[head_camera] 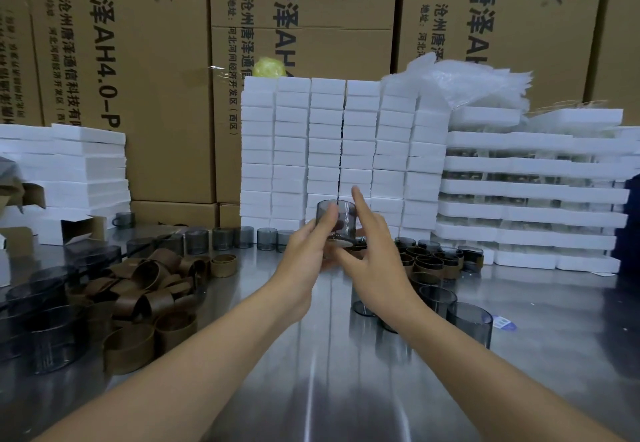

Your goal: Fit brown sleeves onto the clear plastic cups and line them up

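My left hand (308, 251) grips a smoky clear cup (341, 214) and holds it up above the table's middle. A brown sleeve (353, 246) shows at the cup's base. My right hand (372, 247) is at the cup's right side with the index finger pointing up and the lower fingers at the sleeve; whether they hold it is hidden. Loose brown sleeves (145, 289) lie heaped at left. Bare cups (197, 240) stand in a row behind them. Sleeved cups (433, 263) are grouped at right, with several bare cups (469, 322) nearer me.
The metal table (311, 355) carries stacked dark cups (41, 320) at the left edge. White foam blocks (329, 150) are piled at the back, foam trays (530, 199) at right, more foam (76, 171) at left. Cardboard boxes (138, 60) form a wall behind.
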{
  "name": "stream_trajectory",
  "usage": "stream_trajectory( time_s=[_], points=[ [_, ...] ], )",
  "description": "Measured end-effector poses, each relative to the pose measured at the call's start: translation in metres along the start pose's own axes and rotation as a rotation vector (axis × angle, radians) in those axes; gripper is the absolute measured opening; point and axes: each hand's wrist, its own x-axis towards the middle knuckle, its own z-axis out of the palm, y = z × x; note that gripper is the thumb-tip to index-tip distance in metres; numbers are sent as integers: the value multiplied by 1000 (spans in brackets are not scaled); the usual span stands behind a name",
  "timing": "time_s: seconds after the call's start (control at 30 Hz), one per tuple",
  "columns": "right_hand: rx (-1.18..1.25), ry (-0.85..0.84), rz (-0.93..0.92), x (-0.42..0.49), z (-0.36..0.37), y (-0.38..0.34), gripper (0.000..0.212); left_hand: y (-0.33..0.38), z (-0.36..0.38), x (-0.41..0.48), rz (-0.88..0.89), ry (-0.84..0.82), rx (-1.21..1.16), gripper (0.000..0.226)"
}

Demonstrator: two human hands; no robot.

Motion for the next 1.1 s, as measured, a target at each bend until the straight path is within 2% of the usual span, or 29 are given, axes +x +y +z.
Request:
stream_trajectory(
  time_s=[0.03,0.1,0.17,0.27,0.33,0.4,0.47,0.57,0.6,0.67,0.7,0.73,0.8,0.83,1.0,1.1],
  points=[
    [205,-61,103,-1,5,-5,77,0,2,0,5,-12,-35,54],
    [557,-234,311,-3,15,-16,48,1,5,-2,38,-28,-14,50],
    [730,-321,393,-4,18,-21,40,0,7,-1,77,-45,67,41],
    [710,-213,304,-2,14,-20,35,-1,5,1,129,-46,95,36],
    [518,-58,196,-1,12,-19,36,-1,0,3,149,-23,86,30],
    [378,13,147,-1,13,-12,43,-3,-6,5,125,-20,97,29],
    [484,-41,281,0,13,-8,53,-3,-14,9,55,-52,161,34],
    [745,-163,563,1,9,-7,52,-4,-27,15,-160,-184,284,52],
    [751,-183,594,1,8,-4,54,-6,-32,20,-221,-199,264,58],
    [672,-182,609,2,10,1,58,-12,-43,30,-239,-112,263,55],
    [623,-171,606,2,10,2,55,-17,-50,35,-186,-31,349,48],
    [583,-163,604,2,11,5,50,-22,-59,40,-102,54,535,41],
    [551,-166,618,2,12,11,46,-37,-84,48,40,170,1120,31],
    [547,-174,629,1,13,13,46,-44,-96,51,41,187,1325,31],
    [592,-200,663,1,15,17,49,-59,-128,65,-73,226,1597,54],
    [614,-208,674,1,15,16,50,-63,-135,66,-253,184,1700,69]
  ],
)
